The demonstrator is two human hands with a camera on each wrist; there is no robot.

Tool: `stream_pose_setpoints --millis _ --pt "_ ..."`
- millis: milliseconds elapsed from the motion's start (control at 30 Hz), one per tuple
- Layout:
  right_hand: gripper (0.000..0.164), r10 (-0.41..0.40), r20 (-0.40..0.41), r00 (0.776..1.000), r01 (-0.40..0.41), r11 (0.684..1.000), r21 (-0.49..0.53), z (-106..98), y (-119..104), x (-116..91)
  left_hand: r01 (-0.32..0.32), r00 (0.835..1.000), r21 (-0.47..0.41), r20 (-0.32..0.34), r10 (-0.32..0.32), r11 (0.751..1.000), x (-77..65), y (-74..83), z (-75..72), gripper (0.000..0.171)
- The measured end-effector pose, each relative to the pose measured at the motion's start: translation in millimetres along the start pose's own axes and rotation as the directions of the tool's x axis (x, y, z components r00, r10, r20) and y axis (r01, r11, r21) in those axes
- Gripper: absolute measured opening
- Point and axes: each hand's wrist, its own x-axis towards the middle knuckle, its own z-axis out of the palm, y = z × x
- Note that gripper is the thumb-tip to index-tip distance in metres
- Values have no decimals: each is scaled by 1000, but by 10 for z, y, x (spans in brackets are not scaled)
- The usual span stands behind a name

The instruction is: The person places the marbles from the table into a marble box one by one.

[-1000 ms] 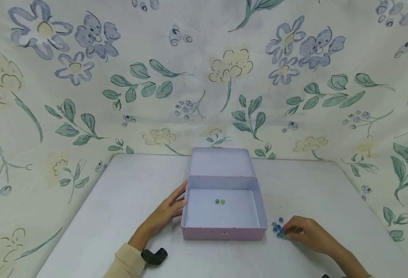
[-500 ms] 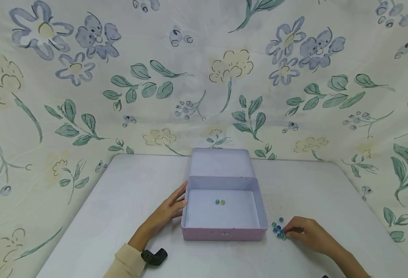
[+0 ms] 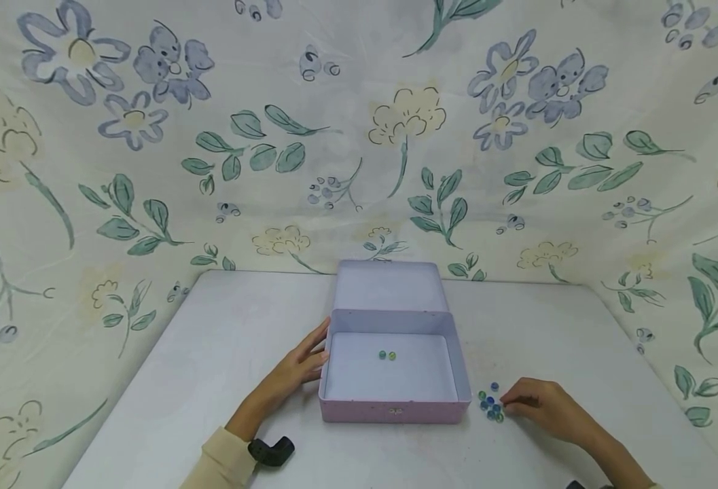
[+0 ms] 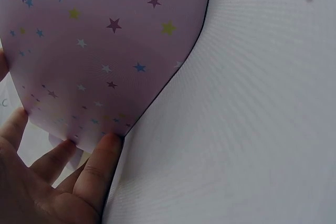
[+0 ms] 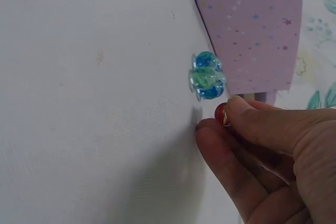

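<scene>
A pink tin box (image 3: 361, 411) with a star pattern stands with its lid (image 3: 389, 284) folded back. On its pale floor sit a green marble (image 3: 382, 355) and a yellow-green marble (image 3: 392, 356), side by side. My left hand (image 3: 288, 373) rests against the box's left side, its fingertips (image 4: 110, 142) touching the starred wall. To the right of the box lies a cluster of blue and green marbles (image 3: 490, 406). Right beside that cluster, my right hand (image 3: 545, 406) pinches a red marble (image 5: 221, 114) between thumb and fingers.
A white table (image 3: 255, 305) carries everything. Floral cloth (image 3: 346, 136) hangs behind it and at both sides. The raised lid stands near the table's back edge. A black wrist device (image 3: 272, 451) sits at the left sleeve.
My right hand's thumb and fingers have come closer together, and the hand has drawn back slightly from the marble cluster. The left hand and the box have stayed in place.
</scene>
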Motion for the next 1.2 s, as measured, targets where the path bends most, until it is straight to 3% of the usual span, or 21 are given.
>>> stream_pose_setpoints --millis 233,500,800,1200 --pt "14 -50 -2 999 50 999 17 -86 -37 6 -3 1000 -5 2 3 1000 11 -7 -3 65" --pt "13 -56 -15 998 57 998 19 -182 -121 47 9 1000 -7 -14 -10 1000 -9 19 -2 65" --pt "13 -60 -21 998 61 998 13 -230 -197 99 -16 1000 -17 19 16 1000 8 -9 -11 64" --pt "14 -141 -8 990 141 989 41 -235 -379 365 -17 1000 -8 11 17 1000 -3 12 -11 64"
